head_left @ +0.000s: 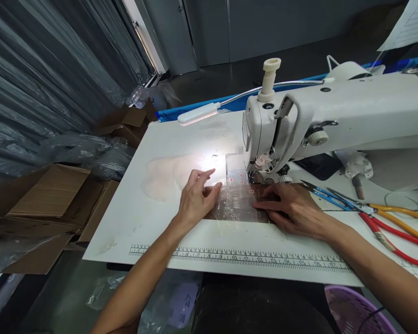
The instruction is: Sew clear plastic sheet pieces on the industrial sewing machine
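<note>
A white sewing machine (334, 116) stands on a white table (160, 232), its needle area lit by a gooseneck lamp (198, 113). A clear plastic sheet with small pink marks (235, 197) lies flat under the presser foot. My left hand (195, 199) rests on the sheet's left edge, fingers spread and flat. My right hand (292, 206) presses the sheet's right side just in front of the needle, fingers stretched out flat. Neither hand grips anything.
Blue-handled snips (329, 192) and red and yellow-handled tools (393, 222) lie to the right. A printed ruler (237, 257) runs along the table's front edge. Cardboard boxes (52, 199) and plastic wrap sit at the left. A purple basket (355, 311) is below right.
</note>
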`<state>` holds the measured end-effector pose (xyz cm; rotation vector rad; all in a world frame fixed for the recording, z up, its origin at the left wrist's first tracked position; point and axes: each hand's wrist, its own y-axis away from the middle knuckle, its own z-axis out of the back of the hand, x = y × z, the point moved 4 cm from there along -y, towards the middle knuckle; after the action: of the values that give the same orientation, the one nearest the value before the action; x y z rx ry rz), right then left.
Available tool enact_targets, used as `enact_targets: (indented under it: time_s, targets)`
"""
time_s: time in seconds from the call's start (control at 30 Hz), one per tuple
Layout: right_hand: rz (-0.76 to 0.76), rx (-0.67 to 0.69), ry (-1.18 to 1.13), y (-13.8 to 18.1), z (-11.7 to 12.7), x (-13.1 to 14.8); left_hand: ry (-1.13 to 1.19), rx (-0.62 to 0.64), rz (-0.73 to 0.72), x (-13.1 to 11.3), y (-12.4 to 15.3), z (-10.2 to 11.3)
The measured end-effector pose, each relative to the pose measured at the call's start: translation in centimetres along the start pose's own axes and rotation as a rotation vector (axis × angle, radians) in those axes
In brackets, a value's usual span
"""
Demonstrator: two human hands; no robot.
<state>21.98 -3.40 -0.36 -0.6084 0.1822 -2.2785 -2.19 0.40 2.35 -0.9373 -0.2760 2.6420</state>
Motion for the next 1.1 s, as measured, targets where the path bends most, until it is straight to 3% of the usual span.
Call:
enact_targets:
  time_s: [0.07,0.13,0.23,0.6,0.87,1.1]
  targets:
    - [0.001,0.002,0.004,0.0,0.0,0.1,-0.129,0.001,-0.267,-1.2,-0.3,-0.7]
    - [0.002,-0.003,0.005,0.0,0.0,0.1,-0.178,0.121,-0.523,-2.5,-0.5,-2.0]
    - [-0.001,-0.019,0.023,0.1,0.0,0.1,-0.206,0.268,-0.712,-3.6,-1.1,-3.5]
    - [-0.054,-0.146,0.1,-1.0,-0.2,0.6,-0.502,0.355,-0.733,-3.2,-3.3,-5.1]
    - [-0.054,-0.149,0.154,-1.4,0.0,0.8,-0.233,0.393,-0.648,-1.4,-4.8,-5.1]
    - [-0.061,-0.13,0.174,-1.0,-0.5,0.5,-0.276,0.358,-0.691,-1.4,-4.1,-5.3]
